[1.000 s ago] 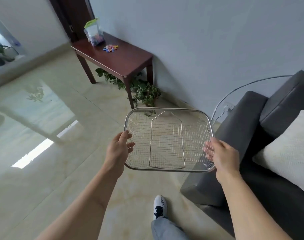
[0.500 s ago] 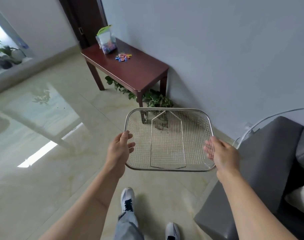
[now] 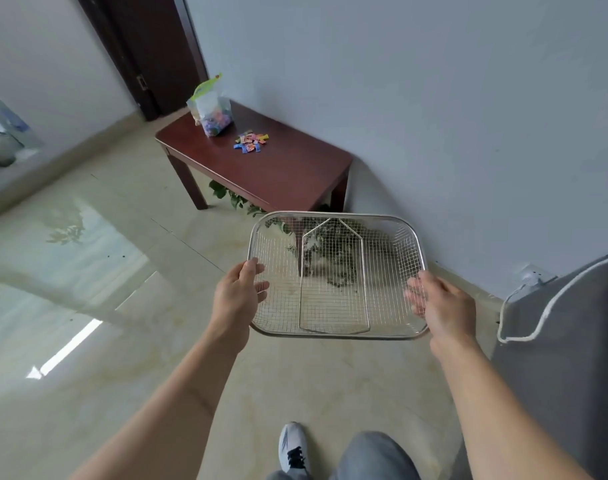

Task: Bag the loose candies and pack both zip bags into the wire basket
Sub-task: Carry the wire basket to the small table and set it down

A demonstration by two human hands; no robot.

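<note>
I see my left hand (image 3: 238, 296) and right hand (image 3: 441, 303) clamped on a shiny, empty wire basket (image 3: 337, 216); loose candies (image 3: 250, 143), possibly wrapped, lie at 11 o'clock.

At frame centre, the left hand (image 3: 238, 299) and right hand (image 3: 443, 308) grip opposite short sides of an empty wire basket (image 3: 337, 336), held above the tiled floor (image 3: 88, 271). Above it, a dark table (image 3: 288, 174) stands against the wall (image 3: 434, 98), bearing a zip bag (image 3: 212, 114) of candies upright at its far end and loose candies (image 3: 250, 143) beside it. A grey sofa (image 3: 565, 341) fills the lower right, a shoe (image 3: 293, 448) the bottom edge.
</note>
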